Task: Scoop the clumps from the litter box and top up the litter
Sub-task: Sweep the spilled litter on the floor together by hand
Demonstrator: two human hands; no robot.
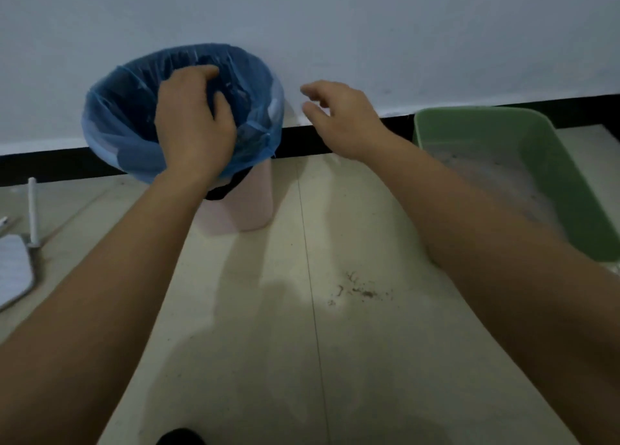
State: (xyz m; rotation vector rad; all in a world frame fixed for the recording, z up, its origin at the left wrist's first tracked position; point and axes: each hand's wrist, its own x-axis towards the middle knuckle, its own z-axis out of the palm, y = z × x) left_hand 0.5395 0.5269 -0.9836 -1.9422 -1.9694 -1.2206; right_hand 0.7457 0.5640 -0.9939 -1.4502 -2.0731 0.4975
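Left hand (191,126) reaches over the mouth of a thin translucent blue plastic bag (114,115) that lines a pale pink plastic waste bin (248,203). Its fingers curl down toward the dark inside of the bag, but whether they pinch the plastic or only rest on it cannot be told. Right hand (342,115) hangs in the air just right of the bin, palm down, with fingers loosely bent and apart and nothing in them. A green rectangular plastic litter box (570,189) sits on the floor at the right edge, partly behind the right forearm, with one end near a black skirting board (50,166). Pale grey litter (486,172) lies in its bottom. The bin stands against the same skirting under a plain white wall (335,25), well apart from the litter box. On the beige tiled floor (268,344) between the forearms lies a small scatter of brown crumbs (359,288). At the far left a thin white rod (32,206) stands beside a flat pale grey pad (13,270).
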